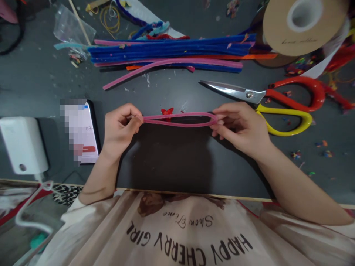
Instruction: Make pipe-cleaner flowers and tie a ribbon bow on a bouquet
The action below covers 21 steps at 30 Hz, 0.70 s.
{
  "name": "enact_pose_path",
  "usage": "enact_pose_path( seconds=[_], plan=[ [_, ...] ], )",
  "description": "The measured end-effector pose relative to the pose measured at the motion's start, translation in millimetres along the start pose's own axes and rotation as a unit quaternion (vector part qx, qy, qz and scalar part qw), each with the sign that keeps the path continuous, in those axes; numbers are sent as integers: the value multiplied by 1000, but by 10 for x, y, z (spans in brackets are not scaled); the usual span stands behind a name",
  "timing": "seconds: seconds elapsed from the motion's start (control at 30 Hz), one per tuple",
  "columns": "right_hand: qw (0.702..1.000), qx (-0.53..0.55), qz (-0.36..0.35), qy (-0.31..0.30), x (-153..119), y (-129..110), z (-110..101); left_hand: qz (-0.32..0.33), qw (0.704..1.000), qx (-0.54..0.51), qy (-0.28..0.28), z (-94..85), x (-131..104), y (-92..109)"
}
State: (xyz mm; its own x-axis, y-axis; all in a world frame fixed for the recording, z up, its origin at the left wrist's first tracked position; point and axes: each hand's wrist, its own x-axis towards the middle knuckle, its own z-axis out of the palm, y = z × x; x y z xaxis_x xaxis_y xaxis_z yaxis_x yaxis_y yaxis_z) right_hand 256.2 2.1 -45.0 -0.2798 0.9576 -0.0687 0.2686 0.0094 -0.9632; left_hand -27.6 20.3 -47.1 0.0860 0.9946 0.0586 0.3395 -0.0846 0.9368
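A pink pipe cleaner [177,125] is bent into a long narrow loop and stretched level above the dark table. My left hand [122,127] pinches its left end, where the two strands meet. At the rounded right end, my right hand [240,127] holds the bend between thumb and fingers. Just behind the loop lies a small red piece [167,111], partly covered by the strand. Scissors [249,95] with one red and one yellow handle lie beyond my right hand, blades partly open and pointing left.
Blue, pink and orange pipe cleaners [166,50] lie in a bundle across the back. A ribbon spool [294,40] is at the back right. On the left are a phone [90,133] and a white power bank [24,146] with a cable. Colourful scraps [296,154] dot the right side.
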Motion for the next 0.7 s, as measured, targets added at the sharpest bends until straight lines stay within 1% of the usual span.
enact_pose_path(
  seconds=[0.1,0.17,0.23,0.37,0.4,0.43,0.47,0.53,0.7],
  plan=[
    [995,-79,-53,13,-2,-7,-30,-7,1000,-2,-1,-8,-4,7],
    [989,-125,-81,11,2,-14,-52,-6,1000,1,-8,-14,-5,7],
    [982,-152,-112,4,8,-16,-67,2,1000,2,-16,-21,-4,4],
    [964,-179,-199,-12,27,0,-71,16,1000,-9,-16,-23,-2,14],
    [957,-186,-220,-9,35,5,-69,7,1000,-13,-17,-21,-2,23],
    [951,-193,-240,-4,42,9,-66,-27,1000,0,-13,-18,-2,34],
    [946,-199,-255,1,48,11,-65,-36,999,0,-10,-14,-2,46],
    [940,-208,-272,6,58,11,-66,-49,999,-1,-8,-5,-4,64],
    [928,-245,-280,-13,51,4,-75,-41,999,-3,-8,6,-9,80]
  ],
)
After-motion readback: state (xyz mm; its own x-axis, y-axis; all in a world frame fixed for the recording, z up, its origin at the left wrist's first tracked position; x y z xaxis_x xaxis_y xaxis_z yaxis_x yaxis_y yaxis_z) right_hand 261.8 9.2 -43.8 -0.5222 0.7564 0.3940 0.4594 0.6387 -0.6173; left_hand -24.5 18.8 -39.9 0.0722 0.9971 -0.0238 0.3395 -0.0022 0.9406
